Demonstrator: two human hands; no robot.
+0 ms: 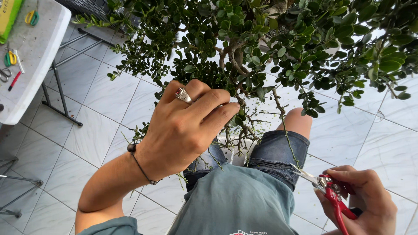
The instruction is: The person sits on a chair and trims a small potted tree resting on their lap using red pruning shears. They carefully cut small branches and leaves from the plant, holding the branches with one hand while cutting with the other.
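Our left hand (183, 126) pinched a bonsai (261, 48) branch; our right hand (363, 200) gripped red pruning shears (333, 193), blades parted — beneath that pinch, thin twigs (244, 130) risked snapping.

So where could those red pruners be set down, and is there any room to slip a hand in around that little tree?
The white table has bare top right of the scissors and pen. The tiled floor between table legs and tree is open. Around the left hand foliage is dense; beside the right hand with pruners, open tile.
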